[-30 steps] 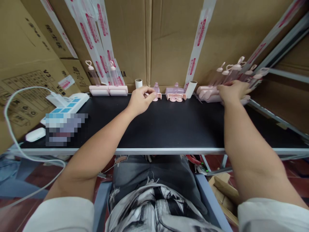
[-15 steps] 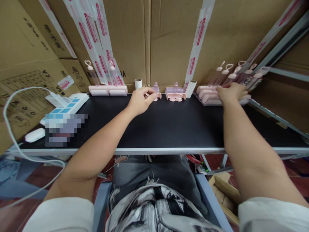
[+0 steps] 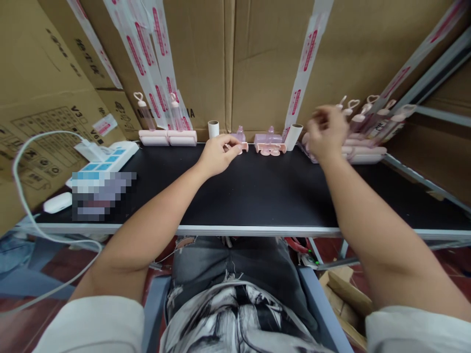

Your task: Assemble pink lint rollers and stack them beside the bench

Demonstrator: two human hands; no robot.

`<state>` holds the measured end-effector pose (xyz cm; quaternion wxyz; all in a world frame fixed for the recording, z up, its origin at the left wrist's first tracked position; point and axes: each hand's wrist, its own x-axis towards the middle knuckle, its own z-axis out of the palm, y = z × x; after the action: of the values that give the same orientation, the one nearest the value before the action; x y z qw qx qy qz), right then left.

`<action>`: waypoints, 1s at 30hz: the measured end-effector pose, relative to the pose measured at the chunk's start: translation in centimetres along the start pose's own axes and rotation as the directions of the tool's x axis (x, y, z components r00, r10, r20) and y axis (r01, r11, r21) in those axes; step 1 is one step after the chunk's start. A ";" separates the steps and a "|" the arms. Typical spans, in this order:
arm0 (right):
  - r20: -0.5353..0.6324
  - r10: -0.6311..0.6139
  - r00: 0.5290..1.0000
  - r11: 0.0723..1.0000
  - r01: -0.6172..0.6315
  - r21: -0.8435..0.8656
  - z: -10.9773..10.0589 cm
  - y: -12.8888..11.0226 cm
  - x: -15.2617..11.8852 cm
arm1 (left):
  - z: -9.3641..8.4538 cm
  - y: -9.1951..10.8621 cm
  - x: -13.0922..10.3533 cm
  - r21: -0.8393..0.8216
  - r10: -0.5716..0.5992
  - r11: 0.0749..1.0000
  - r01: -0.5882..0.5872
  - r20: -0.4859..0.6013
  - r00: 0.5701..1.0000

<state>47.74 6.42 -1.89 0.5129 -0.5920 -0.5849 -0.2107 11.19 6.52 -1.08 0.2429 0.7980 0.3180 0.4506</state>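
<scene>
To the right of a leaning, white, cardboard-like tube (image 3: 294,138), pale pink, plastic-looking cylinders with clear, loop-tipped stems (image 3: 368,156) are partly screened by the right hand (image 3: 328,131), its fingers curled and blurred; whether anything is gripped cannot be told. Left of the same tube, a small pink, plastic-looking bracket (image 3: 244,146) is partly hidden by the left hand (image 3: 221,154), thumb and forefinger bent close together, a grasp unconfirmed. Both kinds of piece are judged light and stiff; the smooth cylinders, possibly slippery, are best taken around the barrel, the thin loops being likely fragile.
</scene>
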 end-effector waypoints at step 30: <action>0.462 0.364 0.809 0.906 -0.422 0.023 1.9 -4.0 -1.3 | 0.5 -0.1 -0.7 0.128 0.000 0.991 -0.027 0.207 0.978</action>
<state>43.13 6.57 -2.32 0.4330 -0.6993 -0.5633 0.0789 11.35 6.05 -1.84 0.2189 0.8569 0.3141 0.3451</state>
